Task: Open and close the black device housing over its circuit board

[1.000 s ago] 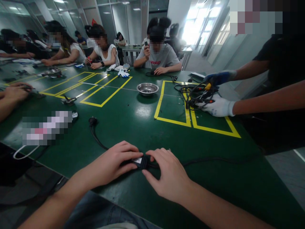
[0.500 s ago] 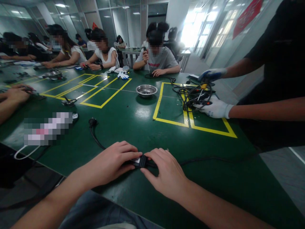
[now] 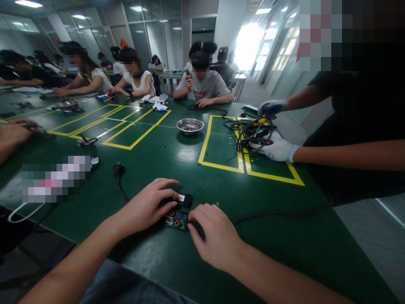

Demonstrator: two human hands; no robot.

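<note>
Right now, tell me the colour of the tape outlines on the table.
The tape outlines are yellow, clearest in the head view.

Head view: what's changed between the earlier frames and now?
Black cover has come off the circuit board and moved away from the wearer, just beyond it; the board is now exposed. Left hand went with the cover, fingers on it. Right hand remains at the board's cable end; whether it grips is unclear. Plug and metal bowl stayed put; the slight shift is the camera's.
</note>
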